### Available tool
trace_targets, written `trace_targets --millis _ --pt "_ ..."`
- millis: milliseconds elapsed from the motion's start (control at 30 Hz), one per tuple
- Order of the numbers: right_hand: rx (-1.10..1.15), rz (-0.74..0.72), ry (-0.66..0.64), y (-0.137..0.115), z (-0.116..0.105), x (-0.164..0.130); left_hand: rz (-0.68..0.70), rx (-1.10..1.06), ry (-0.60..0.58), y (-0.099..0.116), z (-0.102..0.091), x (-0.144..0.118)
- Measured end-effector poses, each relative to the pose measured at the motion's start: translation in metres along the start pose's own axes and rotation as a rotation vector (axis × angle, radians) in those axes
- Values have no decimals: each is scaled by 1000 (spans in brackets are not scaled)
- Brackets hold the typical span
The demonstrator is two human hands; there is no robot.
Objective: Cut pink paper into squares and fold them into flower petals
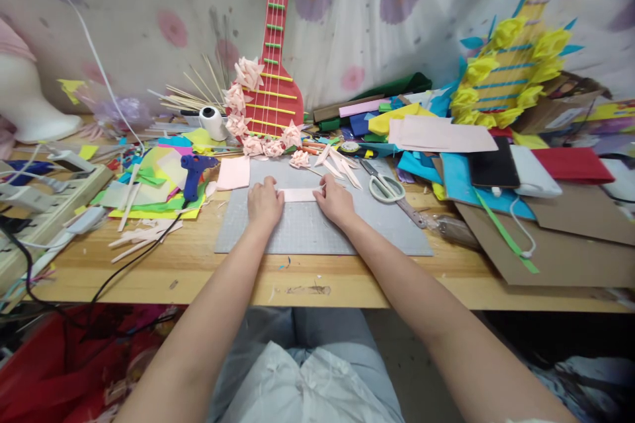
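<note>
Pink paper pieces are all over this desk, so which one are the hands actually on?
The narrow pink strip on the grey cutting mat, pinned between left hand and right hand. The squarer pink sheet lies untouched.

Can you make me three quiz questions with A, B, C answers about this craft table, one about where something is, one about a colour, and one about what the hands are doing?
1. Where are the scissors?
A. left of the left hand
B. right of the right hand
C. on the floor

2. What colour is the glue gun?
A. blue
B. yellow
C. white

3. What are the hands doing?
A. holding scissors
B. pressing on a pink paper strip
C. resting in the lap

Answers: 1 B, they lie on the grey mat past the right hand. 2 A, its body is dark blue. 3 B, the left hand and the right one touch the pink paper strip at its ends.
</note>
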State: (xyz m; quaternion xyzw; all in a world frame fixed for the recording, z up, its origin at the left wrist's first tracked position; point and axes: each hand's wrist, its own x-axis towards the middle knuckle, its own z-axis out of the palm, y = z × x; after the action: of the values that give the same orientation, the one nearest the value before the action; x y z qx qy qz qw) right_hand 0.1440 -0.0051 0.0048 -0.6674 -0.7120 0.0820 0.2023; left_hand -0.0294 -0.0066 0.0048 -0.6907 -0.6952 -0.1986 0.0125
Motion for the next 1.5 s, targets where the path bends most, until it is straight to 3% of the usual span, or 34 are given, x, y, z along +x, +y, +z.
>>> trace_targets --millis 167,333,600,900,1167,1500 --pt "-70 -84 -23 1 0 -1 114 31 7 -2 2 -1" --pt "-141 -108 -60 1 1 -1 128 7 9 -3 3 -1" --pt "-159 -79 -70 -2 -1 -2 103 -16 -6 3 -2 -6" --pt "-226 -84 43 -19 4 -11 58 -18 30 8 -3 -10" --pt "-252 -82 -19 -14 -1 -12 13 -31 -8 7 -3 -10" --pt "-222 -80 -67 -5 -2 -10 77 -36 -38 -4 -1 -11"
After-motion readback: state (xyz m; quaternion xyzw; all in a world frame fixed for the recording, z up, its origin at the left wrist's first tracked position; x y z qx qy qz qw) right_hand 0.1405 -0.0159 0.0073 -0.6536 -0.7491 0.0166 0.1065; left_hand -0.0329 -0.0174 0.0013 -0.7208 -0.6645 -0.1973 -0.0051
